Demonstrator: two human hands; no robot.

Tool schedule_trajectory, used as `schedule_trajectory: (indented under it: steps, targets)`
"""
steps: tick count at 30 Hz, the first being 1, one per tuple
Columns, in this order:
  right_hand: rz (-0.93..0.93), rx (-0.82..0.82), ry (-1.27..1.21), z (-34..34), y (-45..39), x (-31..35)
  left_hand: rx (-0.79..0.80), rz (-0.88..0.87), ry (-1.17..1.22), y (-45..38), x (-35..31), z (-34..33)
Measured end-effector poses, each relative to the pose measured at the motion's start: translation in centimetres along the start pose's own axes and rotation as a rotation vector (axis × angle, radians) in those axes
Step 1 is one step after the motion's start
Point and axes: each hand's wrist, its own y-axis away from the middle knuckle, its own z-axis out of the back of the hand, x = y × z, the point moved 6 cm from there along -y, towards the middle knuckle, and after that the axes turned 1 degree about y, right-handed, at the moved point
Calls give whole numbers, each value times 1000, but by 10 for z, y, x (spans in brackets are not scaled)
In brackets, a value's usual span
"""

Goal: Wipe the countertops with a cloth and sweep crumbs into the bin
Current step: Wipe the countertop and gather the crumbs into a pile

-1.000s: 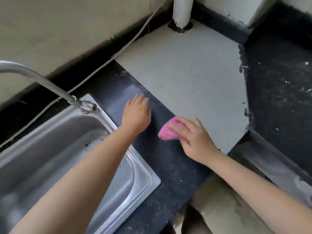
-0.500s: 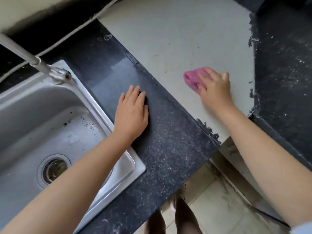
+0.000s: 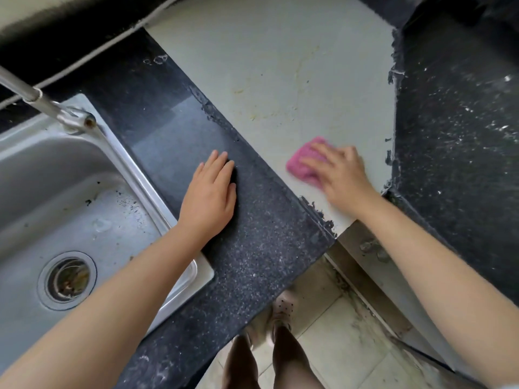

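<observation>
**A:** so where's the cloth at right now?

**B:** pink cloth [image 3: 304,162] is on the pale grey counter panel [image 3: 280,66], near its front edge. The right hand [image 3: 341,176] is pressing down on it, fingers spread flat over the top, pointing left. About half the cloth sticks out past the fingertips on the left side.

**A:** and the other hand?

**B:** left hand [image 3: 209,197] is flat on the black speckled countertop [image 3: 252,248], fingers straight, holding nothing. Looks like it's just bracing, right beside the sink [image 3: 25,169] rim.

**A:** which way does the wipe go next, you reckon?

**B:** my guess: the yellowish stains [image 3: 264,115] sit further back on the pale panel, up and a bit left of the cloth. So the push would be away from the body. Right hand's the only one on the cloth, and the left is well apart across the seam. The black counter on the right [image 3: 455,136] has white specks too, not yet dealt with. No bin in view.
</observation>
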Motion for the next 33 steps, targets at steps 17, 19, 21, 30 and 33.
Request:
schedule_trajectory:
  steps: [17, 19, 21, 30, 33]
  targets:
    - [-92, 58, 58, 3, 12, -29, 19, -226, 41, -34, -43, -20]
    - [-314, 98, 73, 11, -9, -74, 33, -221, 7, -34, -42, -25]
    - [-426, 22, 69, 27, -22, -105, 38, -218, -28, -33, -42, -27]
    - [128, -89, 54, 2, 26, -32, 56, -225, -45, -33, -44, -27]
    - [-289, -90, 7, 19, 3, -83, -50, -197, 38, -31, -43, -18]
